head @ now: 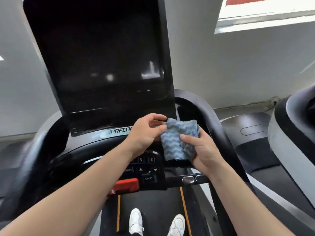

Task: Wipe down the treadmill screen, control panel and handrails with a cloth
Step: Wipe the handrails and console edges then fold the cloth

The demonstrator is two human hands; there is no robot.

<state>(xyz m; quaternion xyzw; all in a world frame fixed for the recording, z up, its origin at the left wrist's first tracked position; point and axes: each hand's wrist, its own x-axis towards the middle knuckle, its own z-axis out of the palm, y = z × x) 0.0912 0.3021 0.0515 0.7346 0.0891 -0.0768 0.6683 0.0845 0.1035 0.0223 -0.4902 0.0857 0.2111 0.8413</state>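
A blue-and-white wavy-patterned cloth (179, 138) is held in front of me, above the control panel (146, 169). My left hand (144, 133) pinches its upper left corner between thumb and fingers. My right hand (202, 150) grips its right side from below, thumb on top. The big dark treadmill screen (102, 57) rises above and to the left of the cloth, not touched. The right handrail (219, 133) curves down just behind my right hand. The left handrail (39, 154) runs along the left, blurred.
A red stop button (127, 184) sits at the panel's lower left, and a START key (148, 178) beside it. My white shoes (136, 220) stand on the black belt below. A neighbouring machine (293, 130) stands at the right, with a grey wall behind.
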